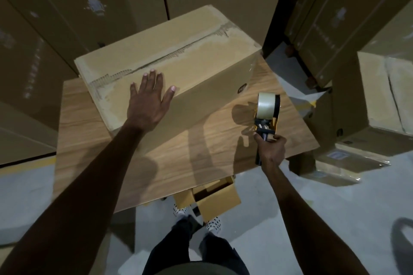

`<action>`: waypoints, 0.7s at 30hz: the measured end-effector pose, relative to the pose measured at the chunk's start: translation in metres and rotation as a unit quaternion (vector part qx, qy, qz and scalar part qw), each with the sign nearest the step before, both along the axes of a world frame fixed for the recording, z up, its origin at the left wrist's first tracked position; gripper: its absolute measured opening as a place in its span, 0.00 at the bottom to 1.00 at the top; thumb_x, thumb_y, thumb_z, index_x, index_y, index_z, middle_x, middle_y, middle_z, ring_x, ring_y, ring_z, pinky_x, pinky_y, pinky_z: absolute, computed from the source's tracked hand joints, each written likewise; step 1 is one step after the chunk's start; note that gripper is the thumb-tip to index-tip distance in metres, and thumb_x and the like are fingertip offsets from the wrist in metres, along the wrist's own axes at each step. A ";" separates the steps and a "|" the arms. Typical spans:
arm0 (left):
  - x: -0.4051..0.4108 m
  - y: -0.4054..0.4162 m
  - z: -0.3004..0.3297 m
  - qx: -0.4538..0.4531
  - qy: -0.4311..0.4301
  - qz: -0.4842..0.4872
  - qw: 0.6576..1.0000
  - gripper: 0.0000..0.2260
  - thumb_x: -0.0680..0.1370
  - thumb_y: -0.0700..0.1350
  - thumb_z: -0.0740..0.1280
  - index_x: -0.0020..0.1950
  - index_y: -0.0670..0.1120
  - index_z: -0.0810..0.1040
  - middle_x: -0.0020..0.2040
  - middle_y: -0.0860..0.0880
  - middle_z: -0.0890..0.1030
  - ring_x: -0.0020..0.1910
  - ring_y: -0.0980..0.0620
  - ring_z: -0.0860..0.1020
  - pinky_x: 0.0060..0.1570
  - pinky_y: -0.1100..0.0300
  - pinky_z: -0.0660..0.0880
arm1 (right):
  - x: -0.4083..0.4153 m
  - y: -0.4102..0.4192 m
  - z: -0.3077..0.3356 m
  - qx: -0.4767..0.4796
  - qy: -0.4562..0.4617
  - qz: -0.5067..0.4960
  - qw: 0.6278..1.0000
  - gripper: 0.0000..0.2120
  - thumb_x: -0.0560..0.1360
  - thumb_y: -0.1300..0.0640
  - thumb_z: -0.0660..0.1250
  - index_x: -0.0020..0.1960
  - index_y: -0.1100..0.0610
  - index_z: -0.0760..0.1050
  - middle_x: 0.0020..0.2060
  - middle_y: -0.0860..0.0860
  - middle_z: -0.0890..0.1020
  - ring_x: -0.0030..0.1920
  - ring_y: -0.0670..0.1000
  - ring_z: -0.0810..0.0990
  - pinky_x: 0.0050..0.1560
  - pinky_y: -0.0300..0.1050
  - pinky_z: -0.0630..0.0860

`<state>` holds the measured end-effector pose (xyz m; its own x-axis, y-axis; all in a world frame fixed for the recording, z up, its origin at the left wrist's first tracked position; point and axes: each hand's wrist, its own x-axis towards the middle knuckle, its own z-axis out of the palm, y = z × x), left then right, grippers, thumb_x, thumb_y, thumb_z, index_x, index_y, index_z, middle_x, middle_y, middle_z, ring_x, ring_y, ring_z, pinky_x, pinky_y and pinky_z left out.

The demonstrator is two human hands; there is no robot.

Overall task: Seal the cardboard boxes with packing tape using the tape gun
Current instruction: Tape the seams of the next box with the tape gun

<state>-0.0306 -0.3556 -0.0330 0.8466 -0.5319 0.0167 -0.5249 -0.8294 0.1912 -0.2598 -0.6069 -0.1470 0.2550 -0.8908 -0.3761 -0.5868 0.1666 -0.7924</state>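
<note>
Left hand [146, 105] flat on box [201, 67]; right hand [271, 150] grips tape gun [267, 114].

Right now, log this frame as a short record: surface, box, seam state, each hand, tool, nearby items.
surface: wooden table
box: large cardboard box lying on the table, flaps closed
seam: top centre seam shows torn paper and old tape residue; fresh tape cannot be confirmed
left hand: flat, fingers spread, pressing on the box top near its front edge
right hand: grips the tape gun handle, off to the box's right
tool: tape gun with a clear tape roll, held above the table, not touching the box
nearby: small open carton on the floor
</note>
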 end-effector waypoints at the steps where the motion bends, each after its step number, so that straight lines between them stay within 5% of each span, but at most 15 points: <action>1: 0.001 0.000 0.000 -0.001 0.002 0.001 1.000 0.35 0.82 0.67 0.39 0.83 0.47 0.49 0.83 0.47 0.47 0.82 0.47 0.46 0.78 0.41 0.43 | 0.005 -0.004 -0.006 0.022 -0.002 -0.022 1.000 0.35 0.69 0.50 0.80 0.69 0.62 0.69 0.62 0.60 0.79 0.62 0.62 0.78 0.61 0.53 0.75; 5: 0.002 -0.001 0.001 0.000 0.003 0.008 1.000 0.35 0.82 0.67 0.41 0.83 0.47 0.49 0.83 0.47 0.48 0.82 0.47 0.46 0.78 0.41 0.43 | 0.022 -0.023 -0.034 0.094 0.000 -0.039 0.995 0.22 0.69 0.51 0.79 0.59 0.60 0.80 0.56 0.59 0.84 0.55 0.60 0.82 0.56 0.54 0.80; 7: 0.002 -0.001 0.000 0.006 0.003 0.009 1.000 0.35 0.82 0.67 0.40 0.83 0.47 0.49 0.83 0.47 0.48 0.82 0.48 0.46 0.78 0.42 0.42 | 0.029 -0.031 -0.040 0.146 -0.052 -0.024 0.988 0.07 0.73 0.59 0.74 0.49 0.59 0.79 0.49 0.60 0.84 0.42 0.55 0.82 0.41 0.47 0.81; 9: 0.003 0.000 -0.001 0.005 0.006 0.007 1.000 0.35 0.82 0.67 0.40 0.83 0.47 0.49 0.83 0.47 0.47 0.82 0.48 0.45 0.78 0.42 0.42 | 0.031 -0.033 -0.034 0.189 -0.095 0.017 0.977 0.06 0.76 0.67 0.68 0.45 0.57 0.76 0.39 0.56 0.79 0.31 0.48 0.76 0.27 0.39 0.73; 16: 0.002 0.003 -0.002 -0.015 -0.010 -0.007 1.000 0.35 0.83 0.67 0.41 0.83 0.46 0.51 0.83 0.46 0.49 0.82 0.46 0.47 0.77 0.39 0.45 | 0.027 -0.027 0.026 0.118 -0.116 0.063 0.984 0.09 0.77 0.66 0.64 0.41 0.56 0.74 0.29 0.52 0.74 0.25 0.48 0.69 0.27 0.40 0.65; 21: 0.007 0.001 0.001 -0.046 0.033 -0.003 0.998 0.35 0.83 0.67 0.46 0.83 0.46 0.52 0.83 0.46 0.48 0.82 0.47 0.46 0.78 0.40 0.42 | 0.016 -0.003 0.095 0.155 -0.150 0.078 0.973 0.02 0.77 0.62 0.67 0.49 0.60 0.76 0.32 0.54 0.77 0.29 0.50 0.74 0.29 0.40 0.70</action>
